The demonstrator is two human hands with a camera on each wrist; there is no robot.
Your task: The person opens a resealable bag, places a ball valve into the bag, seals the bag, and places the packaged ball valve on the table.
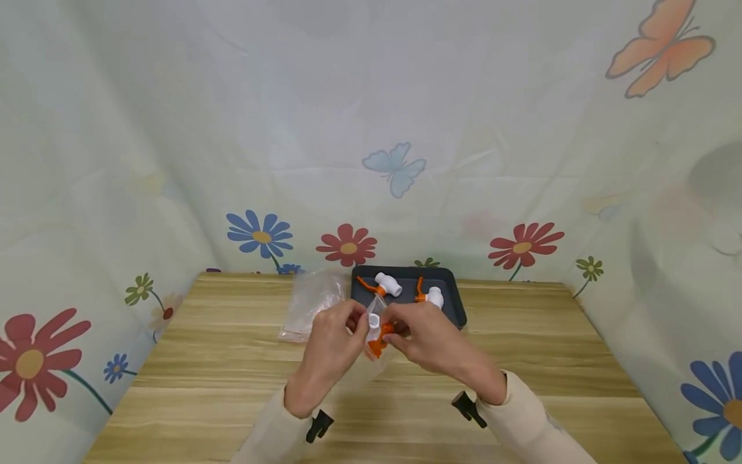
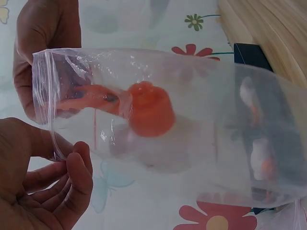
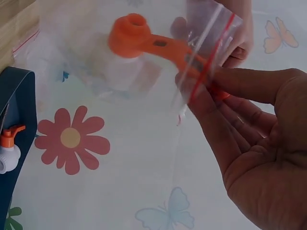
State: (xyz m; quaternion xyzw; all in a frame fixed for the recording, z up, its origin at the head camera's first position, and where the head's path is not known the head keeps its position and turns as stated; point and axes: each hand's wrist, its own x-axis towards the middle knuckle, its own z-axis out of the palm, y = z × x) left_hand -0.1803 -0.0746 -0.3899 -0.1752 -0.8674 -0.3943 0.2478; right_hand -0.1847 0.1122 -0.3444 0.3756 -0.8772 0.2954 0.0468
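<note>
A clear zip bag (image 2: 201, 91) hangs between both hands, its mouth edged with a red stripe. Inside it lies most of a white ball valve with an orange handle (image 3: 163, 47); the white body shows hazily through the plastic. My left hand (image 1: 330, 335) pinches the bag's rim between thumb and fingertips. At the mouth, my right hand (image 1: 431, 338) grips the end of the orange handle with thumb and forefinger, the red-striped edge right at the fingertips. Both hands are above the table, in front of the tray.
A dark tray (image 1: 406, 269) stands at the table's back, holding a valve (image 1: 388, 283) on the left and another valve (image 1: 434, 296) on the right. Left of it lie clear plastic bags (image 1: 313, 299). A flower-printed cloth (image 1: 278, 161) hangs behind the wooden table (image 1: 522, 361).
</note>
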